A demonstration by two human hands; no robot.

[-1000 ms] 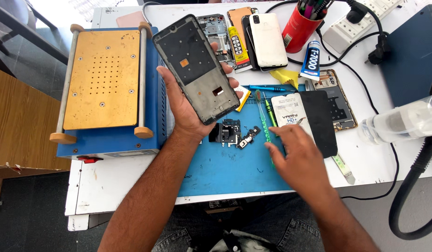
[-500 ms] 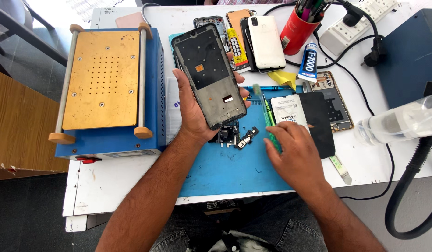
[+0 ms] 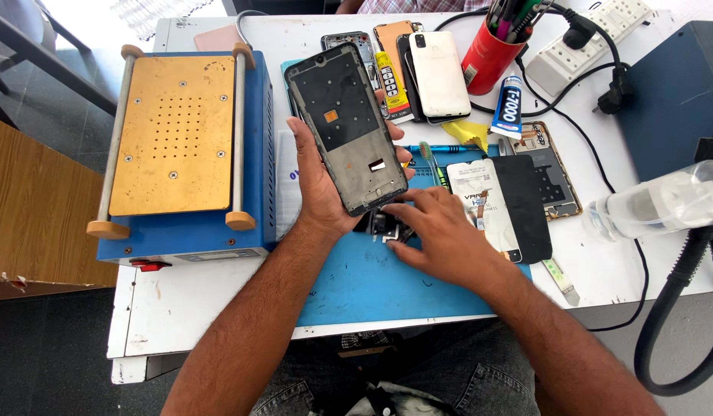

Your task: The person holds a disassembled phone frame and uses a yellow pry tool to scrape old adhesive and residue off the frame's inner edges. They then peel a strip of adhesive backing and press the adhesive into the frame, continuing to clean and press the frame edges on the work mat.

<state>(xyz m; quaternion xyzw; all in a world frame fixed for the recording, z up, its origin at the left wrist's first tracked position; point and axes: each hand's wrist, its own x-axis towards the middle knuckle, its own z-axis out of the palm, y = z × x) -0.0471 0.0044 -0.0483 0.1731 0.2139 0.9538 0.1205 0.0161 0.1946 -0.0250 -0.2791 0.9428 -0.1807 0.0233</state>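
Your left hand (image 3: 322, 181) is clamped around a phone middle frame (image 3: 346, 127), fingers wrapped on its right edge, thumb on the left edge. The frame tilts up off the table, its inner side facing you: dark plate, small orange square near the top, a small cutout low down. It sits at 12 o'clock from your left wrist.

Your right hand (image 3: 441, 235) lies palm down on the blue work mat (image 3: 372, 285), fingers spread and extended toward 9 o'clock, tips on or just at a cluster of small dark phone parts (image 3: 383, 225) right under the frame's lower end. You can't tell whether anything is pinched; the fingers look loose, not closed.

At 3 o'clock of the right hand lies a white display panel with flex cable (image 3: 484, 204), touching a black screen panel (image 3: 526, 204). A green-handled brush (image 3: 431, 159) lies at 12 o'clock of the right hand.

At 9 o'clock of the left hand stands a blue screen separator machine (image 3: 179, 231) with a brass-coloured perforated plate. At 12 to 1 o'clock of the frame: a stack of phones, the top one white, back up (image 3: 440, 73), a yellow glue tube (image 3: 389, 81), a red tool cup (image 3: 487, 58), and a white glue tube (image 3: 510, 108). A clear plastic bottle (image 3: 657, 204) lies on its side far at 3 o'clock.
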